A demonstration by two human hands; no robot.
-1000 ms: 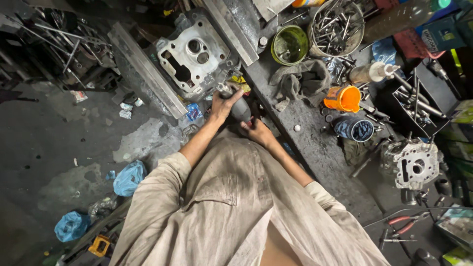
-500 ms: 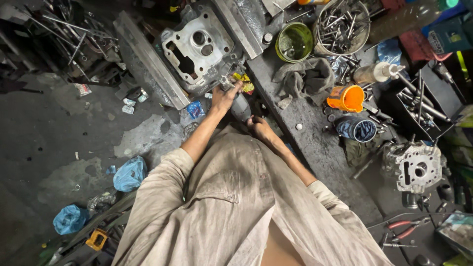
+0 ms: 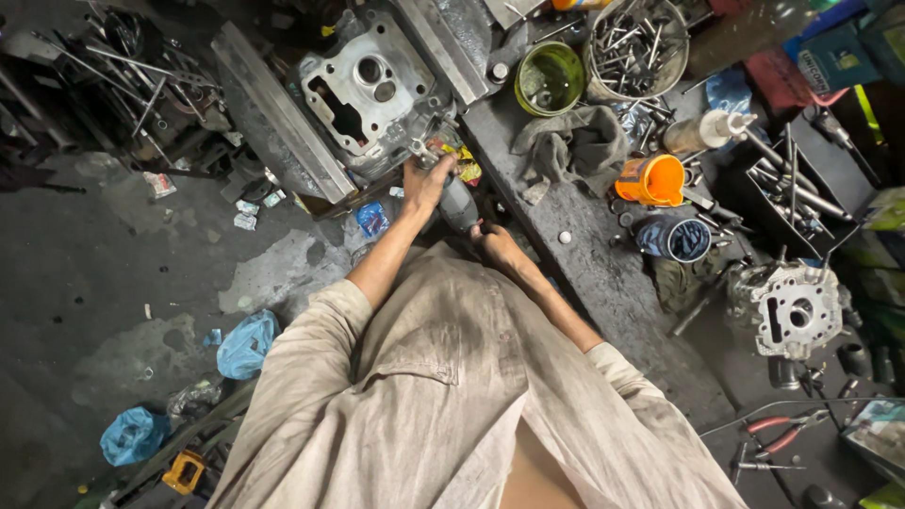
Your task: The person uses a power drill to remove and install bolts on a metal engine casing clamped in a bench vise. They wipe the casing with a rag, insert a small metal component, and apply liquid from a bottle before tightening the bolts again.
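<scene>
Cluttered workbench (image 3: 603,273), both hands (image 3: 426,181) (image 3: 494,243) on grey power tool (image 3: 458,204).

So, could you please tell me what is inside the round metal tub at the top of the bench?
The round metal tub holds a loose heap of long bolts and rods, lying crisscross. What lies beneath the heap, and the tub's bottom, is covered.

Loose beige shirt (image 3: 424,415), grimy, chest pocket, sleeves rolled up to elbows. Bare forearms, left hand (image 3: 426,181), right hand (image 3: 495,245) ungloved.
</scene>
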